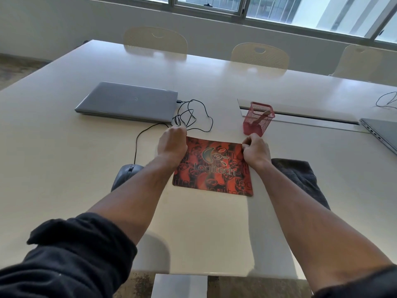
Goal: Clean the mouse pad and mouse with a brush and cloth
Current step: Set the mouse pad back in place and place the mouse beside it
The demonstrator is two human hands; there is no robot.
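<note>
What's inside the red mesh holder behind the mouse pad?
One brownish handle leans inside the red mesh holder, its top reaching the rim. It may be the brush, but its lower end blurs behind the mesh, so I cannot tell. Nothing else shows through the mesh.

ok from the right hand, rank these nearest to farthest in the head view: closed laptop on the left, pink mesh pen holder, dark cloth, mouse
From the right hand:
1. Pink mesh pen holder, just beyond the knuckles.
2. Dark cloth, by the right forearm.
3. Mouse, left of the mouse pad.
4. Closed laptop, far left.
</note>
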